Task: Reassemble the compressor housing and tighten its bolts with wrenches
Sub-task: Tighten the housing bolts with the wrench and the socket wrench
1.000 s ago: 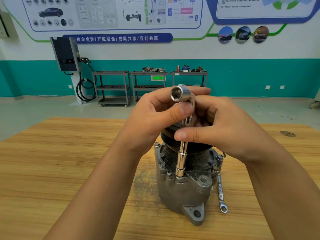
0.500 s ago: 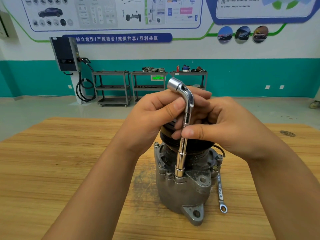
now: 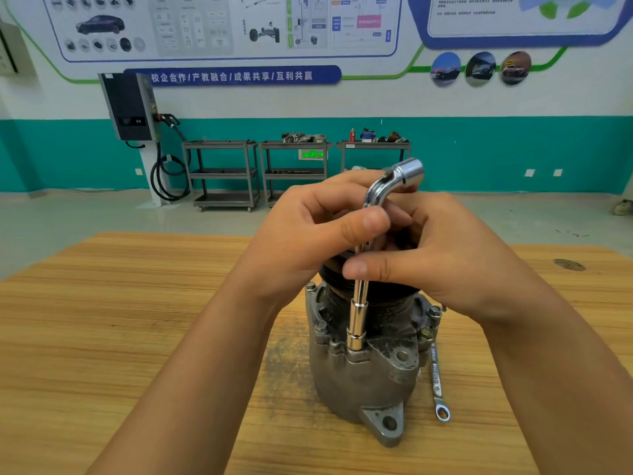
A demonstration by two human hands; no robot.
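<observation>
My left hand (image 3: 308,241) pinches the L-shaped socket wrench (image 3: 358,320) just below its bend. My right hand (image 3: 445,255) pinches the shaft lower down, thumb across the front. The wrench stands upright, its lower socket seated on the near flange of the compressor housing (image 3: 359,382), which stands on the wooden table (image 3: 137,320). The bolt under the socket is hidden. Step in hand, as I judge it: spinning this bolt down. The next move calls for a vertical shaft, then leverage from the bent arm. A ring spanner (image 3: 436,378) lies beside the housing.

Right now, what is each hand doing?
Left hand: grips the L-shaped socket wrench near its bend.
Right hand: pinches the wrench's shaft lower down.
</observation>
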